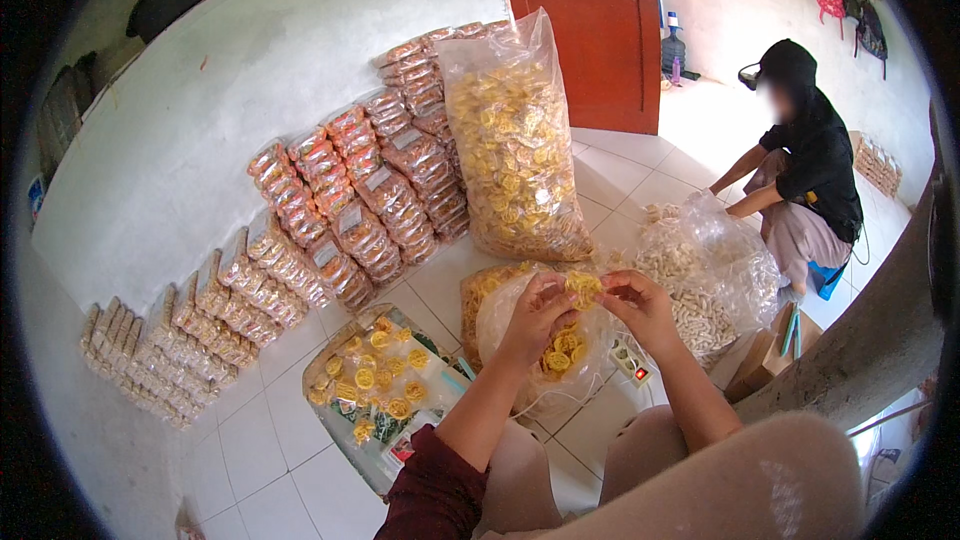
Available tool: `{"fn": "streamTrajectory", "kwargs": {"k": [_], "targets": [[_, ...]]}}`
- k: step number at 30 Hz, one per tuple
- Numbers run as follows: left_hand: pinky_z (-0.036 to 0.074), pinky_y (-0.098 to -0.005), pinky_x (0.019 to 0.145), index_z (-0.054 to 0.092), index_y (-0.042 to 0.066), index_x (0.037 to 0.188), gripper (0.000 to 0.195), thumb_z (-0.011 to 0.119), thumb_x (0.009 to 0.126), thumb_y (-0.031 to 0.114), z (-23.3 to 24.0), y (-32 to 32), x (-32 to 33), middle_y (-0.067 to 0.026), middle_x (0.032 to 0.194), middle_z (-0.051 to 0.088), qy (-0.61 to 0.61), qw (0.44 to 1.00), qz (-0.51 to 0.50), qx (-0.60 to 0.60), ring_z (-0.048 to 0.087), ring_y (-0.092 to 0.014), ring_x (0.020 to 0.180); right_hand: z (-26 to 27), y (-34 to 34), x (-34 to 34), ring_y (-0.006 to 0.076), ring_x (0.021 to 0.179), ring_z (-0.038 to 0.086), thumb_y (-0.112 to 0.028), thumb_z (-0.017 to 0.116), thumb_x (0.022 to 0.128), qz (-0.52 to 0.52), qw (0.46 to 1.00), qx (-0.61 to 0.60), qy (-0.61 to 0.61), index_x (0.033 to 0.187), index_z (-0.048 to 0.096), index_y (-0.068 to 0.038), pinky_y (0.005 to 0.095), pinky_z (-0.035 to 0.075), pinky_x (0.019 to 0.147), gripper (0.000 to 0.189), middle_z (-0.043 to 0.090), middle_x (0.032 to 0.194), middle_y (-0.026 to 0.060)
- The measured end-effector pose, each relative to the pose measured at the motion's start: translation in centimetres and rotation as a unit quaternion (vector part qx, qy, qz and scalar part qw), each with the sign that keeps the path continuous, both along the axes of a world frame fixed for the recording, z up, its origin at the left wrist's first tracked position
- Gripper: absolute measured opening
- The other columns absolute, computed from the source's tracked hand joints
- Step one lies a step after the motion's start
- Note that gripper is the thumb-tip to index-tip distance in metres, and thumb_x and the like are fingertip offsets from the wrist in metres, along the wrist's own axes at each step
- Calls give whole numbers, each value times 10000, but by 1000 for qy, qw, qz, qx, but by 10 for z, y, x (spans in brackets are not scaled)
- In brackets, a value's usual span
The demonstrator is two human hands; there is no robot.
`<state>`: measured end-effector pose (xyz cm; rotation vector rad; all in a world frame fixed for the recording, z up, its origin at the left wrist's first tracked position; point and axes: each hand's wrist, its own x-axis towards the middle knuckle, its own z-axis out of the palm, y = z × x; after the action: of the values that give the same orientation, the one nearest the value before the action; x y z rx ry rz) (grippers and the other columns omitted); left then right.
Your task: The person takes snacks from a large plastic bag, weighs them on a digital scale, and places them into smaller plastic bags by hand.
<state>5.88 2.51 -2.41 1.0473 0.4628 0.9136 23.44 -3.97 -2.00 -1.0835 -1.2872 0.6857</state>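
Between my left hand and my right hand is a small bunch of yellow wheel-shaped crackers, raised over an open clear plastic bag. Fingertips of both hands pinch its two sides; whether a thin clear wrapper surrounds it is hard to tell. More yellow crackers lie inside the open bag below. To the left, small clear packets of yellow crackers are scattered on a low table.
A tall sack of yellow crackers stands ahead, beside stacked snack packs along the wall. A lit power strip with a white cable lies near my knees. At right, a seated person reaches into a bag of pale snacks.
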Motion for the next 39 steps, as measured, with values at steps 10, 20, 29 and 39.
{"fn": "streamTrajectory", "kwargs": {"k": [10,20,29,39], "targets": [[511,-275,795,561,46,1166,313,502,939,253,0,1,0,-29,1107,583,54,998,36,-6,591,-119,934,9,-2,-3,241,938,623,-104,695,774,-57,983,47,-165,921,657,2,328,477,819,186,638,1044,129],[484,-238,770,617,53,1086,270,553,916,252,-1,-5,7,-36,1036,630,-10,998,56,-36,597,-111,930,14,-7,-4,253,951,628,-42,642,782,-23,984,65,-167,887,631,33,323,499,807,130,621,1065,155],[482,-312,817,585,-20,1082,264,540,908,173,8,8,-6,-104,998,646,171,810,268,493,622,-209,911,13,-10,0,208,835,646,-46,669,752,-3,973,41,-226,884,631,24,310,515,705,154,633,950,132],[462,-235,750,581,-28,1100,281,551,905,172,0,3,-5,-80,937,647,238,907,-4,348,584,-107,838,4,-5,2,167,774,640,-56,668,782,11,992,48,-120,918,636,9,285,509,702,155,648,904,111]]}}
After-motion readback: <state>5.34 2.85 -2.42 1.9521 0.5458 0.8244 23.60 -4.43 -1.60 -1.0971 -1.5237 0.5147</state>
